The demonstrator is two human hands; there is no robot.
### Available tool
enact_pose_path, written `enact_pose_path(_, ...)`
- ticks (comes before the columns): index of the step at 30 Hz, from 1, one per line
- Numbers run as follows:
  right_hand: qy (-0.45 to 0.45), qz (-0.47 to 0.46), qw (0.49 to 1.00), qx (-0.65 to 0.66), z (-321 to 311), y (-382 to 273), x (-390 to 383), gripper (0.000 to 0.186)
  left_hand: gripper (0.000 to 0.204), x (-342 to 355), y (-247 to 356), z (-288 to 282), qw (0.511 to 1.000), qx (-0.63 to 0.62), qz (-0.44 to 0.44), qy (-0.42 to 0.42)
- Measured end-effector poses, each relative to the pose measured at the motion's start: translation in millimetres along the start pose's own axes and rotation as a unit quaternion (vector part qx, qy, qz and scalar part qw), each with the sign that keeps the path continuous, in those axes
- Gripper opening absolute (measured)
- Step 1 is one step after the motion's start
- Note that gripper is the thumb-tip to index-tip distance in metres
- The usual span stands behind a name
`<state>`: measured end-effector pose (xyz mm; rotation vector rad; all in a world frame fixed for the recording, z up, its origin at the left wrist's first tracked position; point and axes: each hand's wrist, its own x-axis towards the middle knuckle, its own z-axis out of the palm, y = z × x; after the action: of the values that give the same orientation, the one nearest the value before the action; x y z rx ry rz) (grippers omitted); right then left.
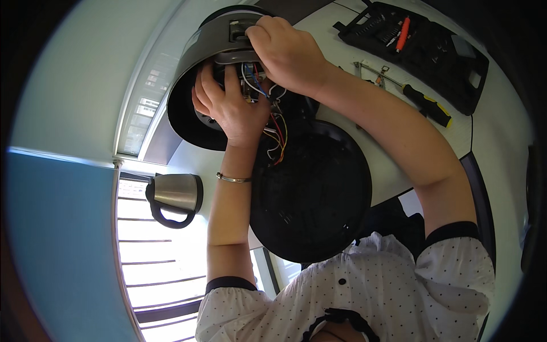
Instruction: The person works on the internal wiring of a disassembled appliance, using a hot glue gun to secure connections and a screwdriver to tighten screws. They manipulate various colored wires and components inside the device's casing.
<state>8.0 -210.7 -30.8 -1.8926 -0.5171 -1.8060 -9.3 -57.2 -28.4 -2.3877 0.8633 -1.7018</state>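
A grey-and-black cylindrical appliance body (206, 41) stands opened at the top, tilted, with coloured wires (280, 139) trailing from it. My left hand (231, 108) reaches into it, fingers curled over inner parts beside the wires, fingertips partly hidden. Above it, my right hand (288, 54) grips the body's outer wall beside a switch housing; its thumb side is partly hidden. Just below lies a black round shell (310, 194), wires reaching over its upper edge.
An open black toolkit (464, 80) lies at upper right, near a yellow-and-black screwdriver (430, 102) and small metal tools partly behind my right arm. A steel kettle (176, 191) is at left. The white table's edge (393, 188) runs below my right arm.
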Motion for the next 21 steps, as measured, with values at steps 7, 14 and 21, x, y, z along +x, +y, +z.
enact_pose_path(7, 0.003, 0.002, 1.000, 0.014, -0.7, -0.7, -0.6, 0.032, 0.064, -2.6, -14.8, -17.6, 0.994, -0.093, 0.031, -0.039)
enact_pose_path(14, -0.005, 0.008, 1.000, 0.011, -1.0, -0.5, 0.3, 0.034, 0.059, -6.6, -33.2, -25.6, 0.991, -0.113, 0.052, -0.052)
enact_pose_path(21, -0.005, 0.008, 1.000, 0.004, -0.5, -1.2, 0.0, 0.037, 0.053, -1.5, -39.5, -17.2, 0.993, -0.116, -0.016, -0.001)
